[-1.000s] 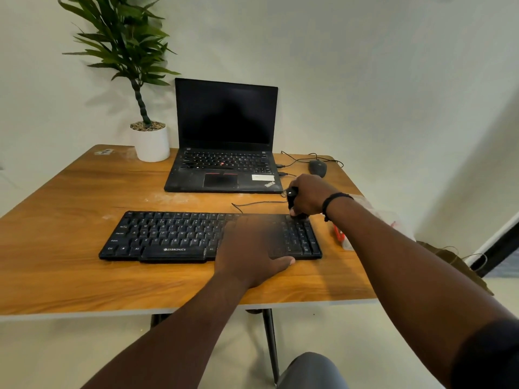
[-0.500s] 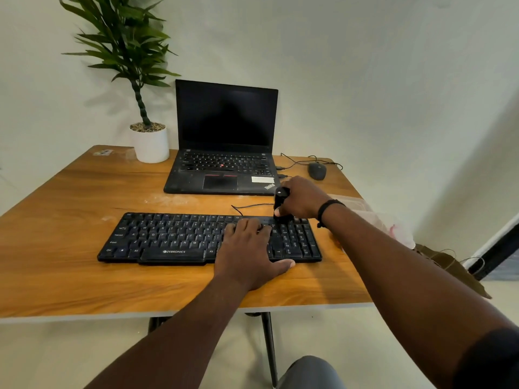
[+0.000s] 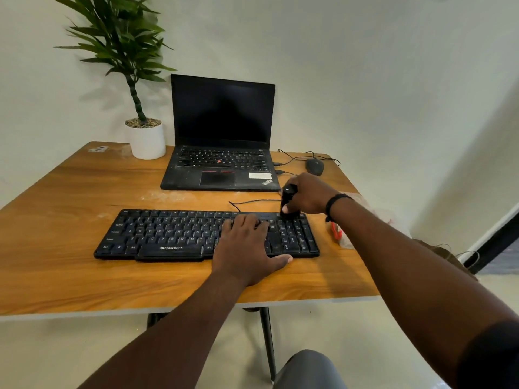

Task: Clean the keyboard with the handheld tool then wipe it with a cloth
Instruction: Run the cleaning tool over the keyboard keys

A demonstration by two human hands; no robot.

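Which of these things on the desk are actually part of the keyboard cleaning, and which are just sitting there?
In use:
- black Zebronics keyboard, steadied by the left hand
- small black handheld tool, gripped by the right hand at the keyboard's far right end

Lying about:
- black open laptop
- dark wired mouse
- green plant in white pot

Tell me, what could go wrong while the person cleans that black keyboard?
The right hand grips the handheld tool at the keyboard's far right corner, close to its thin cable; a sweep might snag it. The left hand rests flat on the keys, so it may press some and covers a patch that could get skipped. The plastic bag by the right wrist could get nudged toward the table edge.
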